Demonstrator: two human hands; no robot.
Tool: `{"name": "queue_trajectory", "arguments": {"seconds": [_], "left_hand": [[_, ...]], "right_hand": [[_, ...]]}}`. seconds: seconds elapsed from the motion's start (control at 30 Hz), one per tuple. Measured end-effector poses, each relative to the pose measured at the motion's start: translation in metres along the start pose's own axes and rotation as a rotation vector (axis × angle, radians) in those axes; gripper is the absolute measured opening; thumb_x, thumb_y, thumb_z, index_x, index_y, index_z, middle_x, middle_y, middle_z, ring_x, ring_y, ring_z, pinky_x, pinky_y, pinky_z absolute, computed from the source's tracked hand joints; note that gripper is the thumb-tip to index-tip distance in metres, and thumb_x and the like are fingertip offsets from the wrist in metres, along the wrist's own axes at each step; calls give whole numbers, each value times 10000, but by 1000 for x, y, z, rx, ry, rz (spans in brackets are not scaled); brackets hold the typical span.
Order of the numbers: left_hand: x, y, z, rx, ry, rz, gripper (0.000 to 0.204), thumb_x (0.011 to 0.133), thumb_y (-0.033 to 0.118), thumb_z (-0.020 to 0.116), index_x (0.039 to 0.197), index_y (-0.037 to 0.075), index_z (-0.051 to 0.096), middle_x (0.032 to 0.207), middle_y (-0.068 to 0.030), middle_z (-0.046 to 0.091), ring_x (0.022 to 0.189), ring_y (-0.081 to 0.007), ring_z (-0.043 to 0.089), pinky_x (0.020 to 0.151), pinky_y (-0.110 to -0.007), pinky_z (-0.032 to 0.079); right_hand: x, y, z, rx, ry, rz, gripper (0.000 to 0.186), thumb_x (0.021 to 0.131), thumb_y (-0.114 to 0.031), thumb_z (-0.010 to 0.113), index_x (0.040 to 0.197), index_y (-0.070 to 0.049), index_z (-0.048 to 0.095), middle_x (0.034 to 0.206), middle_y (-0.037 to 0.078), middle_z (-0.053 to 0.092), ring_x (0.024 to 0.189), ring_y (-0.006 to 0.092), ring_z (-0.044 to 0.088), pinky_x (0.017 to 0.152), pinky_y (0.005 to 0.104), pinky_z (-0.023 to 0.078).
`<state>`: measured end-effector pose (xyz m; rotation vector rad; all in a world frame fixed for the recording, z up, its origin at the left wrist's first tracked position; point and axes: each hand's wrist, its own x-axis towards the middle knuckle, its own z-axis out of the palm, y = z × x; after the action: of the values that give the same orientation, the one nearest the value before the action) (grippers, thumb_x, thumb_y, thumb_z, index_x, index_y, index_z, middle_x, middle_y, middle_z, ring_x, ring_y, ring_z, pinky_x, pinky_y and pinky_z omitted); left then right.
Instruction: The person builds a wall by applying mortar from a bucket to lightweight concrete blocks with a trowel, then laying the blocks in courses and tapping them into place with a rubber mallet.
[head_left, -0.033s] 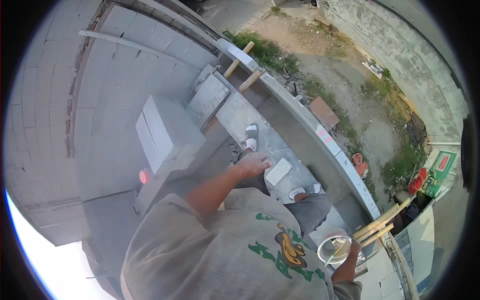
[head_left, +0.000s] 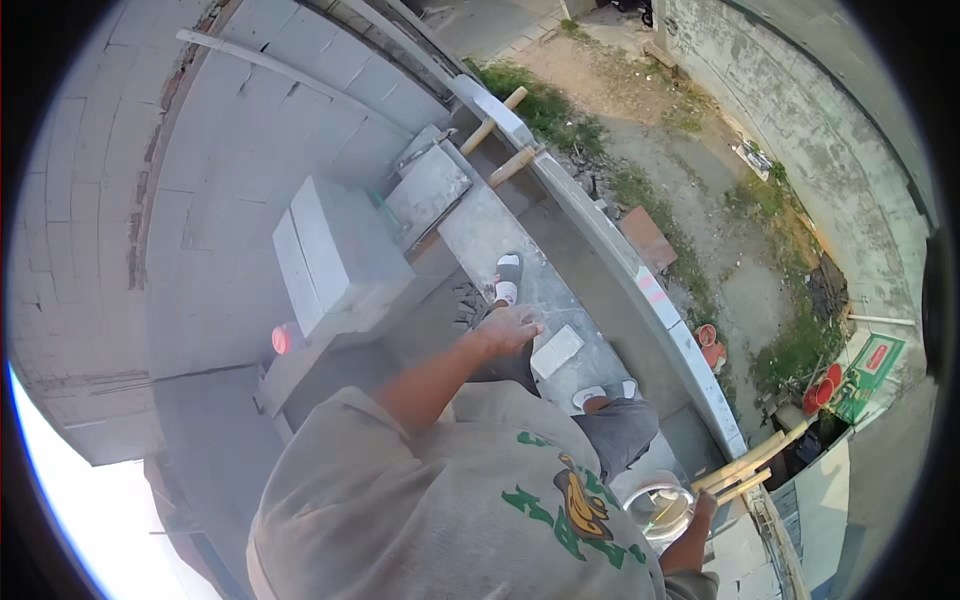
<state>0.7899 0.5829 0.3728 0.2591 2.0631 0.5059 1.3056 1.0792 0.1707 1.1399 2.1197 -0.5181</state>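
Observation:
My left hand [head_left: 508, 328] is held out over the plank, its dusty fingers loosely bent and somewhat apart, with nothing visible in them. Just right of it, a small pale block [head_left: 557, 352] lies flat on the grey plank [head_left: 490, 235]. At the lower right, my right hand [head_left: 704, 508] grips the rim of a round white bucket [head_left: 632, 490]. Inside the bucket is a thin greenish stick-like tool, its lower part not clear. My feet in sandals rest on the plank, one above the block and one to its right.
A stack of large pale blocks [head_left: 320, 265] stands at left by the block wall [head_left: 245, 130], with a pink round object [head_left: 284, 340] near it. A low block wall [head_left: 640, 275] borders the drop to the yard. Bamboo poles [head_left: 750, 465] stick out beside the bucket.
The view has shifted slightly, so the surroundings sit a little differently in the picture. My hands keep nearly the same pose, the right one still at the bucket.

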Motion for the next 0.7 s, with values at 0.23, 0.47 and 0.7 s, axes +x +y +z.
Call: {"name": "queue_trajectory", "arguments": {"seconds": [0.23, 0.47, 0.7], "left_hand": [[-49, -242, -50, -409, 872, -601, 631, 855, 487, 589, 1242, -9, 547, 1218, -219, 603, 1156, -358, 563, 969, -417, 439], [-65, -480, -37, -1100, 881, -1074, 674, 890, 565, 542, 1214, -25, 558, 1148, -239, 626, 1082, -388, 591, 957, -425, 449], [-3, -586, -90, -2458, 1403, -796, 1016, 839, 683, 550, 1529, 109, 73, 1527, -220, 208, 1383, -428, 261, 1073, -622, 274]], "right_hand": [[2, -247, -175, 407, -118, 353, 160, 914, -235, 567, 884, -83, 603, 592, 29, 517, 412, 161, 463, 354, 324, 381], [-3, -469, -190, 41, -271, 158, 148, 917, -261, 580, 929, -113, 580, 722, 69, 595, 512, 207, 580, 453, 376, 483], [6, -679, -149, -218, -444, -52, 167, 923, -170, 544, 1010, -39, 600, 800, 118, 652, 619, 218, 651, 519, 332, 530]]}}
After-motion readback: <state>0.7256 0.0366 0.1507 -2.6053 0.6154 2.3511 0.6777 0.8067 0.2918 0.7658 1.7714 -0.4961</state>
